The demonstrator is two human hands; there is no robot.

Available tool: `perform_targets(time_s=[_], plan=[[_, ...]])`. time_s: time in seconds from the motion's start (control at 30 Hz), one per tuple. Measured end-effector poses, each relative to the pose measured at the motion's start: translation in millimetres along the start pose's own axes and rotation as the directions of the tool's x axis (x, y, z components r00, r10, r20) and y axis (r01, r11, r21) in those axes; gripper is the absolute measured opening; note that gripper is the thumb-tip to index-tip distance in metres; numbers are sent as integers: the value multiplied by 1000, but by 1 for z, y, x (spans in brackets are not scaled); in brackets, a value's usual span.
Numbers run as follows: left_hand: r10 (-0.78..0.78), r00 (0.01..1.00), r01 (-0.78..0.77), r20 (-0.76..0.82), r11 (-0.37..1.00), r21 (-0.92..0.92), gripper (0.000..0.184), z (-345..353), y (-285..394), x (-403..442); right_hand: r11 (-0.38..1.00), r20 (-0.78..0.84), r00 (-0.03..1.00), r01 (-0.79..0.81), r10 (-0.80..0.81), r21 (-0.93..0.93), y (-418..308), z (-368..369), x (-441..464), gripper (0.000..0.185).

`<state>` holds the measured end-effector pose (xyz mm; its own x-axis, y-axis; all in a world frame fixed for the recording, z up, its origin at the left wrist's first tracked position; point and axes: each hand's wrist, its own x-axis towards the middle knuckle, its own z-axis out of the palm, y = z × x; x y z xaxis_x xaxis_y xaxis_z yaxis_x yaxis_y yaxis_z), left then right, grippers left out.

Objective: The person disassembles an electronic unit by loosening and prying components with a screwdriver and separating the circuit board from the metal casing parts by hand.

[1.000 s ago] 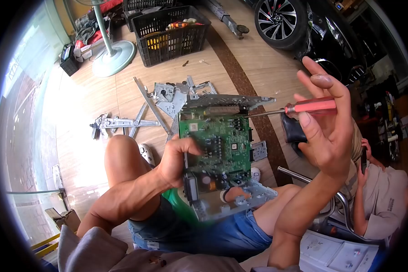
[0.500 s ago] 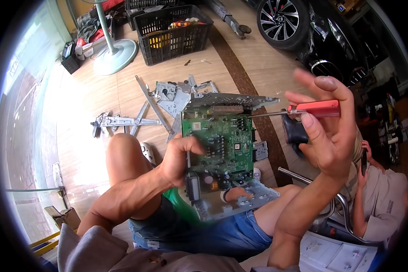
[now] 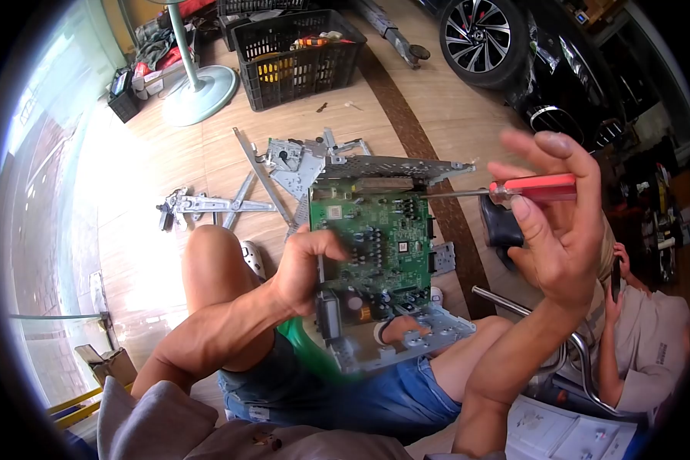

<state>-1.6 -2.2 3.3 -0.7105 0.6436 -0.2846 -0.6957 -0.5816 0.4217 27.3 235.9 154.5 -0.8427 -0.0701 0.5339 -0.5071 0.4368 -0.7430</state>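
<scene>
A green circuit board sits in a bent metal chassis above my lap. My left hand grips its left edge, the thumb lying over the board and the other fingers hidden behind. In my right hand is a screwdriver with a red handle, pinched between thumb and fingers while the other fingers are raised. Its shaft runs left to the board's upper right, close to the perforated metal side; whether the tip touches a screw is too small to tell.
Loose metal parts and a scissor-like metal bracket lie on the floor ahead. Behind them stand a black crate and a fan base. A car wheel is at upper right. A seated person holds a phone at right.
The screwdriver's handle has turned slightly in my right hand's fingers. My left hand and the board hold nearly still; the whole view has shifted a little.
</scene>
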Motion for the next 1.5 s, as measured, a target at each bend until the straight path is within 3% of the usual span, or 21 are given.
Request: perform_targets(time_s=[0.07, 0.17, 0.3, 0.43, 0.53, 0.73, 0.83, 0.93, 1.03, 1.23, 1.33, 1.43, 1.5], plan=[[-3, 1000, 3, 5, 1000, -26, 54, 8, 2, -3, 988, 33, 998, -39, 45, -146, -2, -6, 0, 48], [-3, 996, 1, 94, 1000, 19, 64, 2, -1, 1, 949, -93, 989, -137, 114, -285, -12, 0, 0, 46], [-27, 997, 23, 68, 998, 61, 64, -16, -7, 7, 943, -165, 980, -157, 112, -292, -10, 3, 1, 48], [10, 995, -16, 99, 999, 52, 62, -15, -4, 7, 988, -46, 991, 121, -125, -96, 2, 5, 2, 50], [7, 996, -7, 91, 1000, -3, 61, -9, 1, 2, 997, 64, 996, 69, -70, 23, -7, 0, -1, 50], [41, 994, -41, 99, 999, 2, 62, -6, 3, 1, 952, -63, 997, -68, 51, -297, -12, 0, 2, 50], [27, 994, -30, 110, 999, 33, 63, -12, 2, 2, 903, -61, 998, -20, -7, -428, -9, -3, 3, 50], [50, 998, -49, 30, 998, -38, 46, 7, 7, -5, 920, -42, 995, 69, -92, -386, -1, 0, 5, 51], [67, 998, -65, 17, 996, -60, 45, 3, 5, -3, 968, -74, 981, 165, -182, -190, 2, 7, 4, 52], [83, 996, -81, 32, 996, -37, 45, 1, 5, -2, 982, 62, 993, 112, -103, -156, -5, -6, -2, 50], [71, 989, -73, 129, 997, 9, 64, -9, 3, 0, 953, 13, 996, 88, -88, -291, -7, -3, -3, 48], [132, 987, -142, 92, 983, 118, 63, -1, 4, -5, 873, -27, 996, 59, -82, -484, -11, -2, -3, 47], [145, 985, -156, 95, 981, 113, 63, -2, 5, -5, 876, -13, 996, 73, -90, -478, -8, -5, -4, 47]])
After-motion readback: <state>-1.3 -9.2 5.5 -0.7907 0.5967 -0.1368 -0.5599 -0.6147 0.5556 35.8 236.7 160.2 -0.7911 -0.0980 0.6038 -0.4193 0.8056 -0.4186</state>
